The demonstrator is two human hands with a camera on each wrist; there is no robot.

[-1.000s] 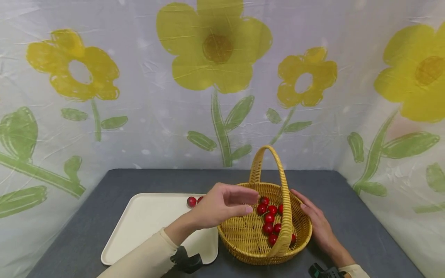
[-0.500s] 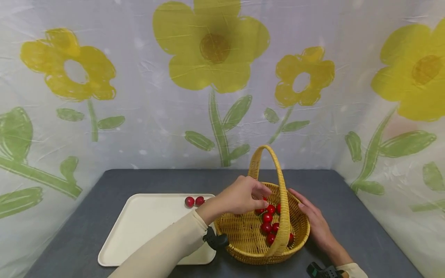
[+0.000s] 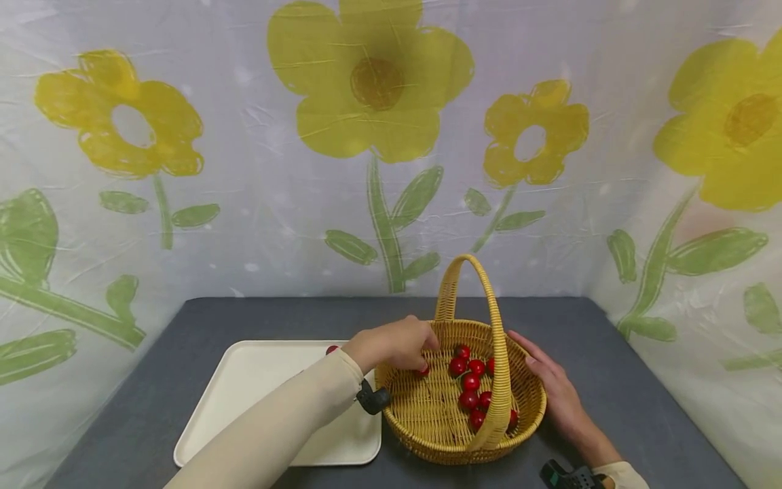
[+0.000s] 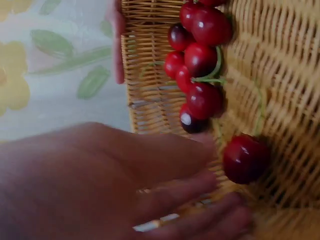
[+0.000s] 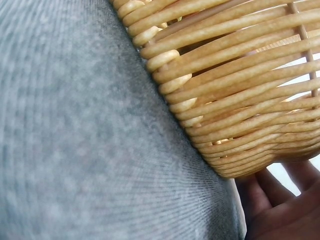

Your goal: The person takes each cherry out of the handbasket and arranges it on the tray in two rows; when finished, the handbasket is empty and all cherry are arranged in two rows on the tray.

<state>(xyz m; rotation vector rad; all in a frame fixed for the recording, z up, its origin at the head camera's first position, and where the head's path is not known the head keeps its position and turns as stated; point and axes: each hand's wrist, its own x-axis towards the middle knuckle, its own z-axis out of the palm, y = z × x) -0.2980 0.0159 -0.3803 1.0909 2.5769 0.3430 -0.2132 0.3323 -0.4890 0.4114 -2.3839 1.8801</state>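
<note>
My left hand reaches down inside the left part of the wicker basket, under its tall handle. A red cherry with a green stem lies on the woven bottom, right at my fingertips. Thumb and fingers are spread around its near side, and a gap shows between them in the left wrist view. Several more cherries lie in a cluster in the basket's right half. My right hand rests on the basket's right outer side with extended fingers; in the right wrist view its fingers touch the weave.
A cream tray lies left of the basket on the dark grey table. One cherry shows at its back edge, partly behind my left arm. A flower-printed cloth hangs behind and beside the table.
My left hand moved right over the cherry cluster, then came back left and lower into the basket, where a cherry now shows at its fingertips. The right hand stayed against the basket.
</note>
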